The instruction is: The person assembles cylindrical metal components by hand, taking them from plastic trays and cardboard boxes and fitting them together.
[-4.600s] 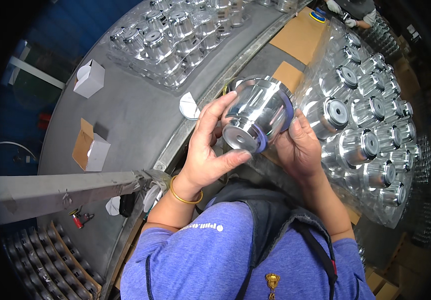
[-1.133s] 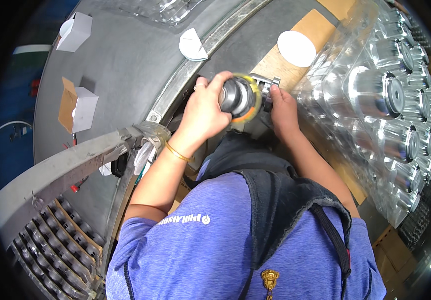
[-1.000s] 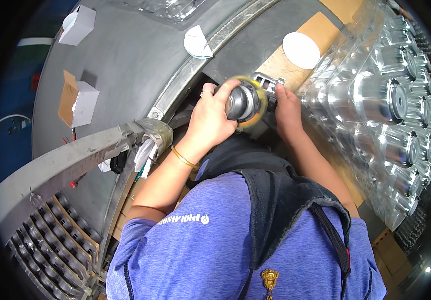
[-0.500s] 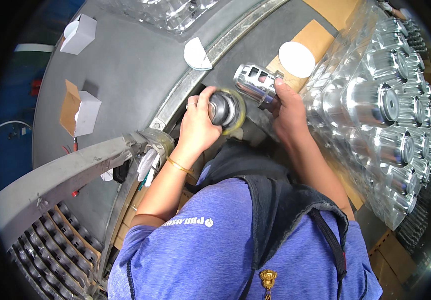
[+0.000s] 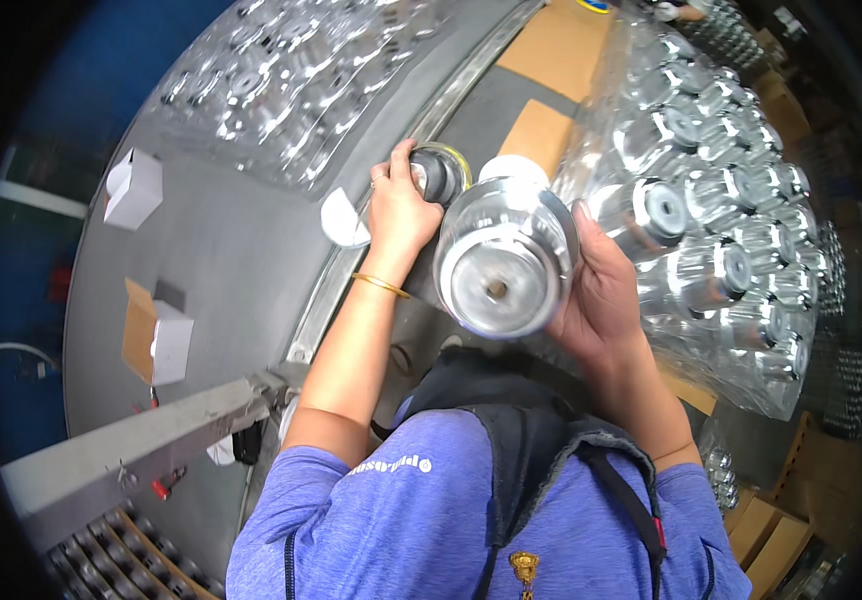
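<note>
Closest to the camera, a bright metal cup-shaped housing [image 5: 499, 268] is held tilted, its round end with a central hole facing the wearer. The right hand [image 5: 599, 295] grips it from the right side: thumb along the wall, fingers curled beneath, partly hidden. The left hand [image 5: 403, 208], just beyond and to the left, has its fingers closed over a dark round tool with a yellow rim [image 5: 438, 175]. Tool and housing are near each other; contact cannot be determined.

Behind the housing, a white disc [image 5: 513, 167] shows in part, in front of a cardboard piece [image 5: 539, 130]. To the right, clear plastic packaging [image 5: 787, 398] carries rows of similar housings [image 5: 663, 212]. To the left, a white half-round piece [image 5: 344, 220] lies beside the metal rail [image 5: 336, 275] of the grey bench [image 5: 226, 240]. Farther off, more plastic-packed metal parts [image 5: 281, 90] occupy the bench.
</note>
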The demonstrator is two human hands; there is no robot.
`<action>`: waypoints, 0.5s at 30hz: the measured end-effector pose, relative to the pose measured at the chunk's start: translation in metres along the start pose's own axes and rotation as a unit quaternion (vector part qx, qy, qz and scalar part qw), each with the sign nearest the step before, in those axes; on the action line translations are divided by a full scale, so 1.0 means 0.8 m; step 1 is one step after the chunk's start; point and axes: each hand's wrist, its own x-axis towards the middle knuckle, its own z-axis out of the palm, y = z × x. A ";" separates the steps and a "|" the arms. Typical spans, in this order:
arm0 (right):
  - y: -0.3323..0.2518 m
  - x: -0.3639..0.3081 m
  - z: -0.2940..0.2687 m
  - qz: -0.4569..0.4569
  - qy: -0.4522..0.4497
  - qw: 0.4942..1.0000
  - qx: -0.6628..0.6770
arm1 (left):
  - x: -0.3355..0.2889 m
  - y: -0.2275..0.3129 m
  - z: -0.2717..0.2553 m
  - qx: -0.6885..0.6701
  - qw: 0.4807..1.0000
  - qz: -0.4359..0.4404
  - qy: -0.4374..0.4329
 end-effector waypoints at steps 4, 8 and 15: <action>-0.037 -0.024 0.011 -0.012 -0.132 0.990 0.057 | 0.030 0.010 0.026 0.026 0.998 0.008 -0.052; -0.067 -0.049 0.026 -0.068 -0.089 0.993 0.023 | 0.046 -0.011 0.067 0.063 0.992 -0.004 -0.110; -0.112 -0.084 0.009 -0.164 -0.118 0.977 0.066 | 0.051 -0.023 0.086 0.176 0.977 -0.005 -0.120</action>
